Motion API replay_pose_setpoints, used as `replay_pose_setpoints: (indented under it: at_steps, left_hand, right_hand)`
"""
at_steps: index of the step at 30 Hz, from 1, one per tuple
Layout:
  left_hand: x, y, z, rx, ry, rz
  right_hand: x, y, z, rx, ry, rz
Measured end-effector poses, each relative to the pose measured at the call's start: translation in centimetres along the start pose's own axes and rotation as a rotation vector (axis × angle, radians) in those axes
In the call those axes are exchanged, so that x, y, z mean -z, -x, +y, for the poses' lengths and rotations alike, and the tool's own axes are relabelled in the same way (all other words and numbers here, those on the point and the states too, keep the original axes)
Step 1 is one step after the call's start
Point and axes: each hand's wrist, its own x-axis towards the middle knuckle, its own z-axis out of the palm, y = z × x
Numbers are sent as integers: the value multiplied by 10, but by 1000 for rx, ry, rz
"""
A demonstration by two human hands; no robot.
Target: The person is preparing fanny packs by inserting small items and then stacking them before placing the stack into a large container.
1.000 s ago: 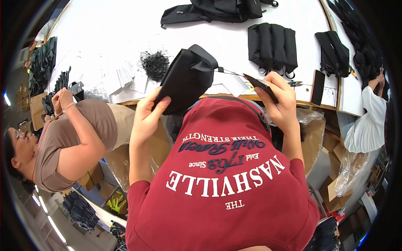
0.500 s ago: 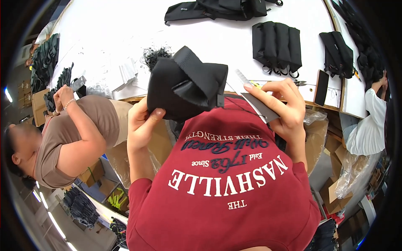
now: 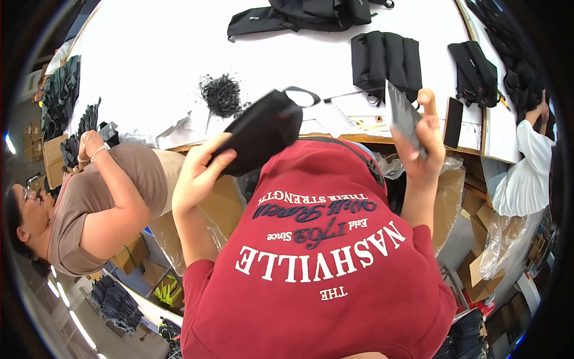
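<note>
My left hand (image 3: pixel 200 173) grips one end of a black fabric pouch (image 3: pixel 263 128), thumb on top and fingers beneath. At the pouch's other end a webbing loop (image 3: pixel 304 96) sticks out. A thin dark cord (image 3: pixel 353 93) runs taut from near that loop to a dark grey hang tag (image 3: pixel 404 116). My right hand (image 3: pixel 427 143) holds this tag, its fingers slightly blurred. Pouch and tag are both up off the white table (image 3: pixel 149 54).
A heap of black scraps (image 3: pixel 220 96) lies beyond the pouch. Several black pouches (image 3: pixel 385 63), a black bag (image 3: pixel 311 15), more pouches (image 3: pixel 475 72) and a phone (image 3: pixel 452 122) lie on the table. Co-workers stand at left (image 3: pixel 113 197) and right (image 3: pixel 526 167).
The pouch has turned, its strap end swinging up and away from me. My right hand has moved slightly right, raising the tag upright and drawing the cord straight.
</note>
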Motion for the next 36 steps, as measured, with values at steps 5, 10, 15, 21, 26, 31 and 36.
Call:
replay_pose_setpoints:
  at_steps: [5, 10, 15, 21, 26, 31, 36]
  left_hand:
    - [-15, -19, 0, -25, -83, -242]
    - [-20, -34, 21, -57, -137, -301]
    - [-24, -46, 35, -59, -360, -365]
    - [-22, -53, 39, -79, -351, -387]
    - [-26, -61, 37, -27, -362, -193]
    - [-51, -83, 23, -477, -499, -19]
    - [-52, -89, -11, -555, -528, -196]
  right_hand:
    - [4, -37, 28, 154, -352, 34]
    - [12, -75, 59, -161, -418, 480]
    - [-14, -66, 80, -510, -550, 300]
    - [-13, -70, 70, -612, -528, 485]
    - [1, -86, 38, 199, 465, 519]
    - [-30, -75, 33, 240, 1313, -120]
    - [-32, -72, 36, -206, 1699, -547]
